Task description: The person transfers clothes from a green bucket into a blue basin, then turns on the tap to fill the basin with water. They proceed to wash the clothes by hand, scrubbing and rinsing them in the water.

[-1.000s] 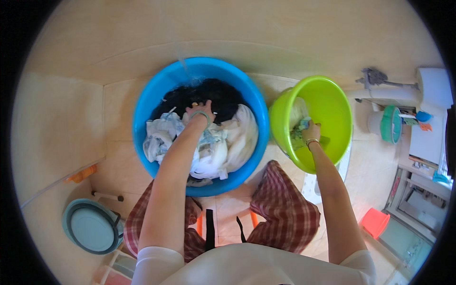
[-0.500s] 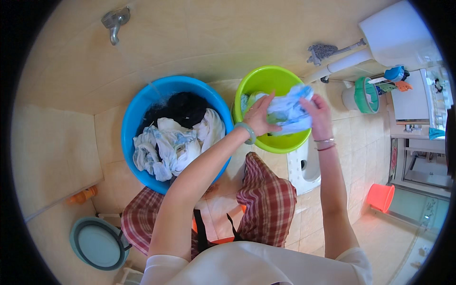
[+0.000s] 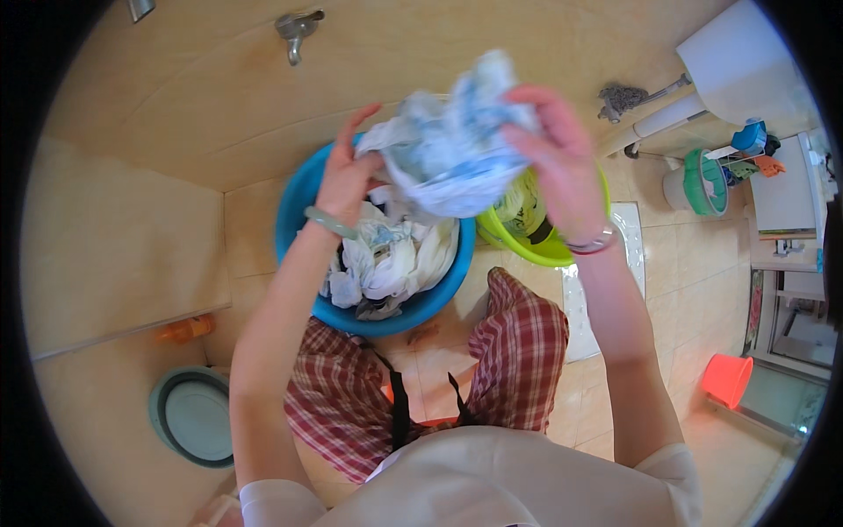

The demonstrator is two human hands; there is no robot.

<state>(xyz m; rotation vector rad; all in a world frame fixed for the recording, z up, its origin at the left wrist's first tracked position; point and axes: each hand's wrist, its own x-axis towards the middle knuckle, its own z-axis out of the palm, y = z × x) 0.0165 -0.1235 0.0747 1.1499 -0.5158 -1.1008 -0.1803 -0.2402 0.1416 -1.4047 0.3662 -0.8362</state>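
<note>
A wet white garment with pale blue patches (image 3: 452,149) is held up between my hands, over the blue tub and the green tub's near side. My right hand (image 3: 558,162) is closed on its right end. At the left edge, my left hand (image 3: 344,180) has its fingers bent round the cloth, partly hidden by it. Below, the blue tub (image 3: 290,215) holds more white and blue-patterned laundry (image 3: 399,259). In the yellow-green tub (image 3: 600,206), partly covered by my right hand, lies yellowish-green and dark cloth (image 3: 522,211).
A metal tap (image 3: 297,35) sticks out of the tiled wall ahead. At right are a floor squat toilet (image 3: 628,237), a bin with a green liner (image 3: 702,184) and a red bucket (image 3: 727,379). A grey-green basin (image 3: 195,417) is at the lower left.
Both hands have lifted the garment out of the green tub and carried it left and up, toward the blue tub. The view has shifted left.
</note>
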